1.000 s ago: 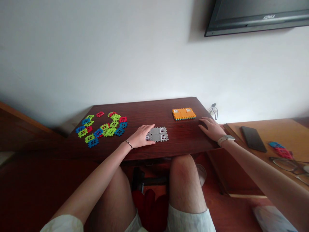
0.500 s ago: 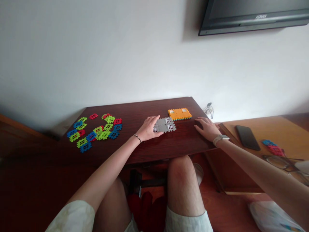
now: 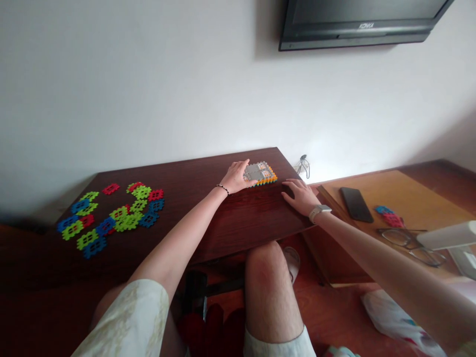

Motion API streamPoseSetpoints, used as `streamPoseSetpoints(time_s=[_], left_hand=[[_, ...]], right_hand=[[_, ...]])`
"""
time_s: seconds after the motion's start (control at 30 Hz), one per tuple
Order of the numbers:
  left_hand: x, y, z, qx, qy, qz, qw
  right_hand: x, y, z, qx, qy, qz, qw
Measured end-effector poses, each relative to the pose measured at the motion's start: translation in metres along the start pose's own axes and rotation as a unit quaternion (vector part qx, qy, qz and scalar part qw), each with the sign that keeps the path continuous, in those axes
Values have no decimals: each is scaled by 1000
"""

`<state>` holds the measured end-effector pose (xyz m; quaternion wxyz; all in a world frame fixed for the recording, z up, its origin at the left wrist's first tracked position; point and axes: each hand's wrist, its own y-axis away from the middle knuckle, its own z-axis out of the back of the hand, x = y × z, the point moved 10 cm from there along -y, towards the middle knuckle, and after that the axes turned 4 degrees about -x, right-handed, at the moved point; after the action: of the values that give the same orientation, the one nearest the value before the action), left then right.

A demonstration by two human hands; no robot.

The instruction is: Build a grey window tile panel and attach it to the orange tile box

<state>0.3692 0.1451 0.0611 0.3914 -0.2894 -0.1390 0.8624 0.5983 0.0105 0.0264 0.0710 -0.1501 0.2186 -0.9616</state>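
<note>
With thumb and fingers on opposite edges, my left hand [image 3: 237, 177] grips a grey toothed panel [image 3: 256, 171] with white window inserts. The panel lies over an orange toothed panel [image 3: 272, 179], whose edges show along the front and right; whether the two are pressed flat together I cannot tell. My right hand [image 3: 302, 195], watch on the wrist, rests on the table's right edge with its fingers spread and nothing held. To the left, red, blue and lime-green window-shaped interlocking blocks [image 3: 127, 221] lie scattered on the dark wooden table [image 3: 223, 238].
On the lower wooden surface at right lie a black phone [image 3: 356, 204], blue and pink pieces [image 3: 390, 217] and eyeglasses [image 3: 405, 240]. A wall-mounted television [image 3: 360, 29] hangs above. A cable [image 3: 305, 166] comes off the wall behind the table's right corner.
My left hand has carried the grey panel rightward and away from me, from beside the orange panel to on top of it. The right hand stays at the table edge; the view has swung right.
</note>
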Motion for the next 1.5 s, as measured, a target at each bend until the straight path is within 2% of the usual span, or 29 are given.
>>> streamPoseSetpoints(time_s=[0.2, 0.47, 0.8, 1.1, 1.5], left_hand=[[4, -19, -21, 19, -6, 1, 1000], [5, -25, -40, 37, -4, 4, 999], [7, -18, -46, 35, 13, 6, 999], [16, -4, -37, 11, 42, 7, 999], [26, 0, -41, 34, 71, 30, 996]], right_hand=[[0, 1, -1, 6, 2, -8, 1000], [3, 2, 1, 11, 1, -21, 1000], [3, 1, 2, 12, -2, -22, 1000], [2, 2, 1, 13, -7, -20, 1000], [2, 2, 2, 17, -5, -22, 1000]])
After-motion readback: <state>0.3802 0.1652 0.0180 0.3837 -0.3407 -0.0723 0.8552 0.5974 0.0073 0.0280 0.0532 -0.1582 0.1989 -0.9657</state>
